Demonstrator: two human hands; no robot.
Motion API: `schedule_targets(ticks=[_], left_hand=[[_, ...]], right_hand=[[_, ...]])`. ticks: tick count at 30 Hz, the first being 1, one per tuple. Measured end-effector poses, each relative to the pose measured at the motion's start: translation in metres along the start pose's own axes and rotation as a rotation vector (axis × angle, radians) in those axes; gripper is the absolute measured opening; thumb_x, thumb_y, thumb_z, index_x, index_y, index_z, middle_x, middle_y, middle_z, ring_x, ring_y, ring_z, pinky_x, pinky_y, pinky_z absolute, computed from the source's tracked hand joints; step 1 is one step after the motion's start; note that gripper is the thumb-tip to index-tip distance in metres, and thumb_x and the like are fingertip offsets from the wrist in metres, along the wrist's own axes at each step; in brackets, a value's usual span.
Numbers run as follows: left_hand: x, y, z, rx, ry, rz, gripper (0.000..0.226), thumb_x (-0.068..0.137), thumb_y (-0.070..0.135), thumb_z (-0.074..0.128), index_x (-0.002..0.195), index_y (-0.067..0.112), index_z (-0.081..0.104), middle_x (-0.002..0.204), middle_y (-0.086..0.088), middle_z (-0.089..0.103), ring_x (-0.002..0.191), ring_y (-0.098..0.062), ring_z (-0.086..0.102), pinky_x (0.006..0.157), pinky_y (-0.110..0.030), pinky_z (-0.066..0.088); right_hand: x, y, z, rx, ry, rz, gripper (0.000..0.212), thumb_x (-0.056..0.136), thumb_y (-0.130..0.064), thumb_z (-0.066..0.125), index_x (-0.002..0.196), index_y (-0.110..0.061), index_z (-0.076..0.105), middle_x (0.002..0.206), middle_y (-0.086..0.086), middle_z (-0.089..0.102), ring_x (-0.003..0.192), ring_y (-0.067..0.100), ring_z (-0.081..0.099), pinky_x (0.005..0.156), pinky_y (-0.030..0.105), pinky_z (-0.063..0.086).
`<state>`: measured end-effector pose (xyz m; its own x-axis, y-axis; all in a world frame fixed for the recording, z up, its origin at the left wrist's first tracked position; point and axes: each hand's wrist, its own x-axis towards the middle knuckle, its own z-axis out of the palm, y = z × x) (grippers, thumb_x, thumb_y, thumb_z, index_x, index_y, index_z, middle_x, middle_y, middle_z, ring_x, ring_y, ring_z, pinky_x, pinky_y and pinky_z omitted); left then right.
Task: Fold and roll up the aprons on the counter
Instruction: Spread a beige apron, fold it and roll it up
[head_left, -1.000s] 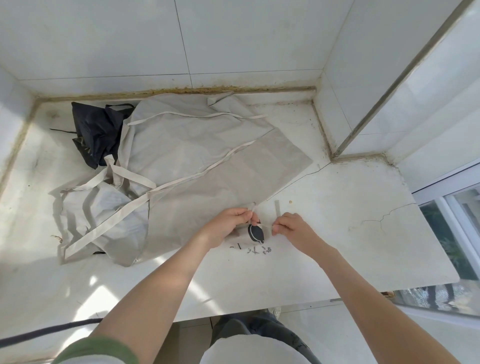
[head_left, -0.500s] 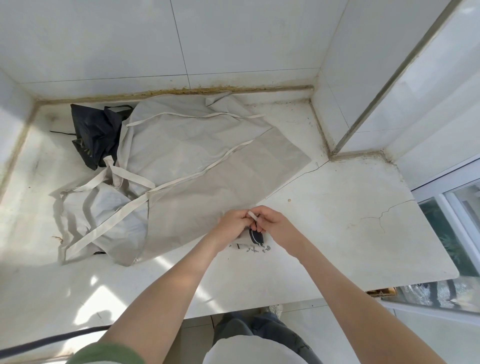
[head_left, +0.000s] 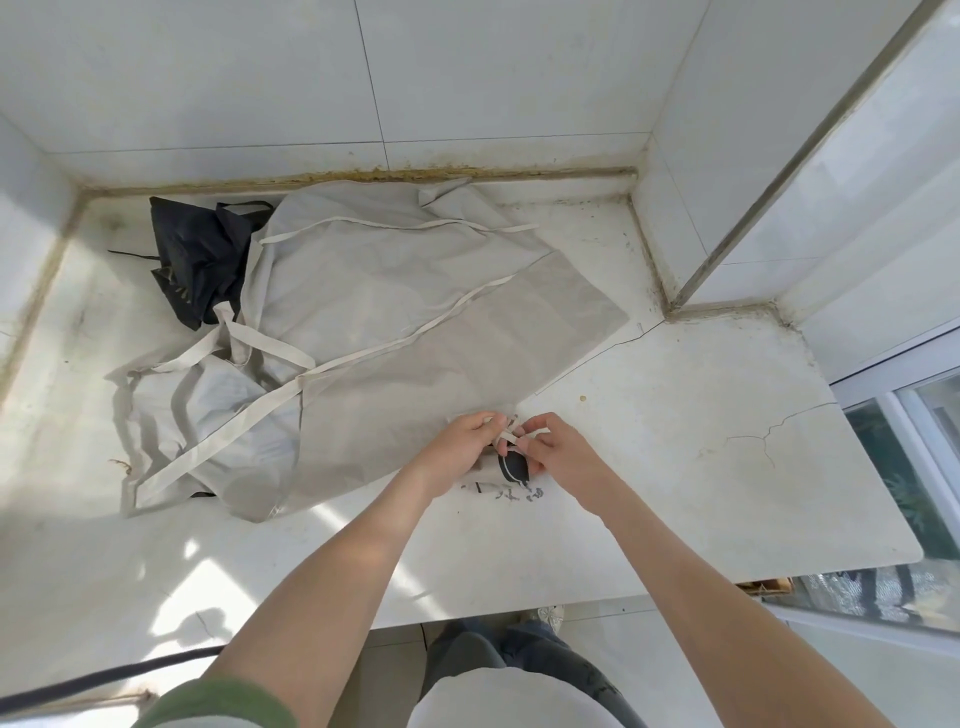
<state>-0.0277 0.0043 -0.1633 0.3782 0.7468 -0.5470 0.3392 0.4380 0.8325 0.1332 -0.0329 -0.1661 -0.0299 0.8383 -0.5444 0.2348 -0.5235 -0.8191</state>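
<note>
Pinched thin flat strap (head_left: 510, 437) in left hand (head_left: 457, 449) and right hand (head_left: 563, 454), atop tight apron roll (head_left: 511, 469). Worked beside wrinkled grey apron (head_left: 405, 312).

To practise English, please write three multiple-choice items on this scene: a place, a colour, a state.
1. Where on the counter lies the black cloth?
A. back left corner
B. front edge
C. right end

2. What colour is the spread apron?
A. red
B. beige
C. blue

3. What do the left hand and right hand do?
A. rest flat
B. pinch a strap
C. hang idle

Key: A, it sits near the back-left walls; B, pale beige fabric; B, fingers curl round the strap.
</note>
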Motion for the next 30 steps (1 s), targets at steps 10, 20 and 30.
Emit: schedule_targets(ticks=[10, 20, 30], left_hand=[[0.005, -0.003, -0.005, -0.115, 0.020, -0.005, 0.033, 0.100, 0.025, 0.049, 0.068, 0.016, 0.053, 0.060, 0.016, 0.055, 0.061, -0.004, 0.044, 0.046, -0.014, 0.032], [0.006, 0.002, -0.010, -0.114, -0.084, -0.059, 0.020, 0.099, 0.023, 0.050, 0.080, 0.018, 0.056, 0.056, 0.016, 0.055, 0.058, 0.004, 0.049, 0.047, -0.013, 0.032], [0.008, 0.006, -0.004, 0.373, 0.010, 0.212, 0.012, 0.088, 0.015, 0.067, 0.100, 0.017, 0.065, 0.082, 0.005, 0.056, 0.080, -0.010, 0.049, 0.068, -0.017, 0.040]], right_hand=[[-0.002, 0.002, 0.006, 0.132, 0.001, -0.062, 0.018, 0.095, -0.006, 0.054, 0.094, -0.020, 0.065, 0.062, 0.002, 0.051, 0.060, 0.011, 0.050, 0.064, 0.021, 0.042], [0.008, 0.008, 0.007, 0.336, -0.105, 0.037, 0.029, 0.102, -0.006, 0.037, 0.084, -0.009, 0.059, 0.057, -0.001, 0.046, 0.051, 0.006, 0.042, 0.056, 0.019, 0.035], [0.006, 0.014, 0.009, 0.260, -0.008, 0.052, 0.032, 0.103, -0.005, 0.032, 0.078, -0.008, 0.051, 0.059, 0.002, 0.046, 0.056, 0.014, 0.041, 0.053, 0.022, 0.040]])
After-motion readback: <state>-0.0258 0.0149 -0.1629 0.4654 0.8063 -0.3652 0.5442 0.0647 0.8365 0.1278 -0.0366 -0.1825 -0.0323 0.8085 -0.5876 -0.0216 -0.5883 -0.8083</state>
